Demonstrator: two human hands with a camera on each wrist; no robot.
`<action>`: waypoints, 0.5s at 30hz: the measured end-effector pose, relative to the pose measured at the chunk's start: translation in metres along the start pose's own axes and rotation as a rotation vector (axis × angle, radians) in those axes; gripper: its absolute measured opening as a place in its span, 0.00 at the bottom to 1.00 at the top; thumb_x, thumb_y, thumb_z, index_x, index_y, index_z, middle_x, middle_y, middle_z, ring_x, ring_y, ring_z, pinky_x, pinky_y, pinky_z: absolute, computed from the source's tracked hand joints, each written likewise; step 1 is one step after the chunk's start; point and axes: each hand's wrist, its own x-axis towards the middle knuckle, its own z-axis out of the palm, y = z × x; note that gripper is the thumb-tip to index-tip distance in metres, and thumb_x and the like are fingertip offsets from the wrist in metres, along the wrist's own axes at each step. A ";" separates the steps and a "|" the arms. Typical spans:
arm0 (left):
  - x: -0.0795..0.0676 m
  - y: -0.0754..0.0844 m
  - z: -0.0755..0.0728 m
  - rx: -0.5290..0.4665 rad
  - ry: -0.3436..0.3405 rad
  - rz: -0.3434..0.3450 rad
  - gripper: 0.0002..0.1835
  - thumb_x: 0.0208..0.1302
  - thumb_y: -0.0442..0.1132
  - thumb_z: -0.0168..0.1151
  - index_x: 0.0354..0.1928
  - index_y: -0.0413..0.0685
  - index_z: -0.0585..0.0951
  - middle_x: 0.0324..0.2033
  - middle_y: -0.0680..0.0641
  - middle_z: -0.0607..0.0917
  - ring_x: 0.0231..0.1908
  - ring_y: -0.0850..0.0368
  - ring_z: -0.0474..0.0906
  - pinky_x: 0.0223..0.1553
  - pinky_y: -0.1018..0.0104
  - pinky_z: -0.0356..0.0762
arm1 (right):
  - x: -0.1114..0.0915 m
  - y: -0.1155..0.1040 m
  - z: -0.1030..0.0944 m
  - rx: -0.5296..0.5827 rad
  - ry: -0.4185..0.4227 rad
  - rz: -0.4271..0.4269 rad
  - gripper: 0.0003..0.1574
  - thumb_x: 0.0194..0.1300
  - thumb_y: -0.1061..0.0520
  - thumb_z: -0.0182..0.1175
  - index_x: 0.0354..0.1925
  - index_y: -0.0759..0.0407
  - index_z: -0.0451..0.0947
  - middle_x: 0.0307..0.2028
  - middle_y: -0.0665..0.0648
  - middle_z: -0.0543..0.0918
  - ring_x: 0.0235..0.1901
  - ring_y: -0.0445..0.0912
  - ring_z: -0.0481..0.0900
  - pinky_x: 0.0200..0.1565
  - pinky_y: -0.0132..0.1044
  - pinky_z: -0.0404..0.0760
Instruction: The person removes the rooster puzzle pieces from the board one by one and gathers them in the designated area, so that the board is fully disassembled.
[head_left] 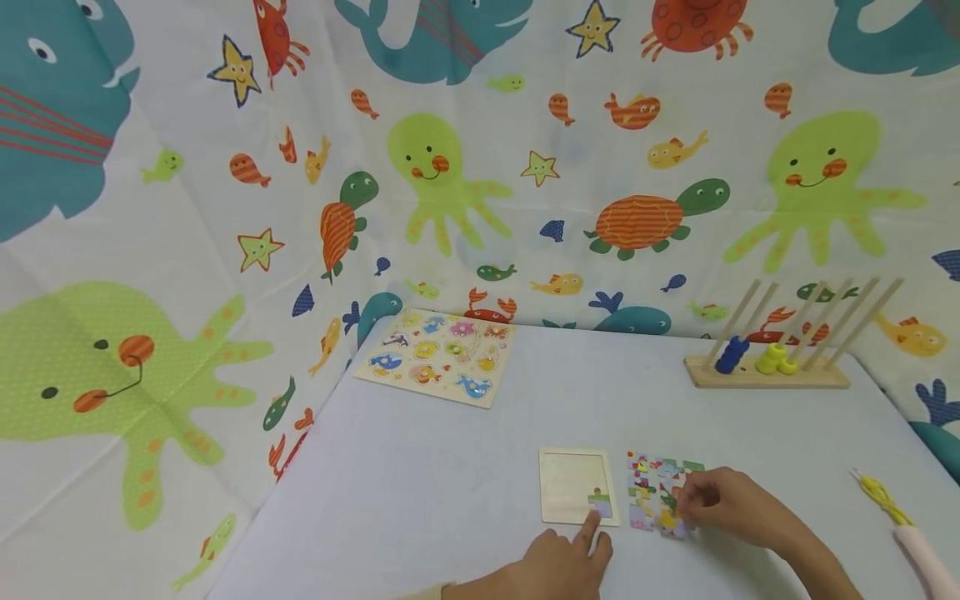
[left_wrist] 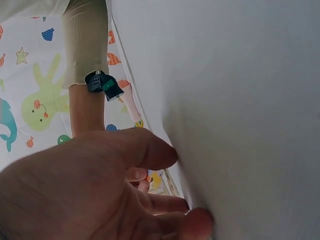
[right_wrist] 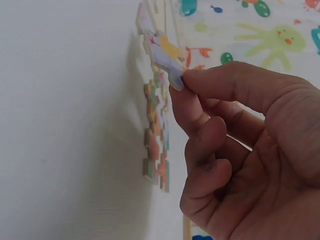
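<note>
A square wooden puzzle tray [head_left: 551, 487] lies flat before me, with one purple-and-green jigsaw piece [head_left: 601, 503] in its lower right corner. The index finger of my left hand [head_left: 562, 565] reaches out to that corner and touches the piece. To the right of the tray is a cluster of colourful jigsaw pieces [head_left: 641, 492]. Above the cluster's near side, my right hand [head_left: 727, 504] pinches a purple jigsaw piece with a yellow figure [right_wrist: 167, 50] by its edge, between thumb and index finger. The left wrist view shows the left hand [left_wrist: 100, 185] low over the table.
At the back left lies a wooden sea-animal peg puzzle [head_left: 431, 354]. A wooden bead stacker [head_left: 772, 375] with blue and yellow beads stands at the back right. A pink-handled tool with a yellow cord [head_left: 915, 550] lies at the right edge. Patterned cloth [head_left: 480, 167] hangs behind the table.
</note>
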 end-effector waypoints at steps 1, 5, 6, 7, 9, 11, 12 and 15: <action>0.000 0.000 0.000 0.005 0.002 0.005 0.40 0.65 0.70 0.50 0.71 0.53 0.64 0.71 0.49 0.63 0.20 0.64 0.70 0.20 0.69 0.65 | 0.000 0.001 0.001 -0.006 0.005 0.006 0.02 0.62 0.60 0.65 0.34 0.54 0.80 0.28 0.47 0.81 0.28 0.38 0.75 0.31 0.33 0.74; -0.001 -0.001 -0.001 0.025 0.018 0.027 0.40 0.65 0.70 0.50 0.70 0.51 0.64 0.71 0.48 0.64 0.21 0.64 0.71 0.20 0.69 0.64 | -0.001 0.003 0.005 -0.070 0.041 0.051 0.03 0.62 0.58 0.65 0.33 0.55 0.80 0.28 0.46 0.80 0.28 0.37 0.75 0.31 0.33 0.75; -0.001 -0.001 -0.001 0.029 0.020 0.033 0.40 0.66 0.69 0.50 0.70 0.51 0.64 0.71 0.48 0.64 0.21 0.65 0.72 0.20 0.69 0.64 | -0.002 0.003 0.007 -0.084 0.050 0.060 0.03 0.62 0.58 0.65 0.33 0.55 0.80 0.28 0.45 0.80 0.28 0.37 0.75 0.31 0.33 0.75; -0.001 -0.001 0.000 0.031 0.024 0.037 0.40 0.66 0.69 0.50 0.70 0.51 0.64 0.70 0.47 0.64 0.21 0.65 0.72 0.20 0.69 0.64 | -0.002 0.003 0.008 -0.099 0.059 0.071 0.03 0.61 0.59 0.66 0.32 0.55 0.80 0.27 0.45 0.80 0.27 0.37 0.74 0.31 0.33 0.75; -0.001 -0.001 0.000 0.026 0.025 0.038 0.40 0.66 0.70 0.49 0.70 0.51 0.64 0.70 0.47 0.64 0.21 0.65 0.72 0.20 0.69 0.64 | -0.002 0.003 0.010 -0.122 0.074 0.080 0.03 0.60 0.59 0.66 0.31 0.54 0.80 0.27 0.44 0.79 0.27 0.37 0.73 0.31 0.33 0.74; -0.001 -0.001 0.000 0.027 0.029 0.040 0.41 0.66 0.70 0.49 0.70 0.50 0.64 0.70 0.47 0.64 0.22 0.65 0.73 0.20 0.69 0.64 | -0.001 0.003 0.013 -0.149 0.093 0.081 0.05 0.60 0.59 0.67 0.30 0.53 0.79 0.26 0.44 0.79 0.26 0.36 0.72 0.30 0.33 0.73; -0.001 -0.001 0.000 0.028 0.030 0.039 0.41 0.66 0.71 0.48 0.70 0.50 0.64 0.70 0.47 0.64 0.22 0.65 0.73 0.20 0.69 0.64 | -0.001 0.003 0.014 -0.163 0.101 0.081 0.05 0.60 0.58 0.67 0.29 0.53 0.79 0.25 0.43 0.78 0.26 0.36 0.72 0.30 0.33 0.73; -0.001 -0.002 0.000 0.033 0.036 0.043 0.41 0.66 0.71 0.48 0.69 0.50 0.65 0.70 0.47 0.65 0.22 0.65 0.74 0.20 0.70 0.64 | 0.000 0.002 0.017 -0.196 0.126 0.088 0.06 0.59 0.57 0.68 0.28 0.52 0.79 0.24 0.43 0.77 0.25 0.36 0.71 0.29 0.33 0.72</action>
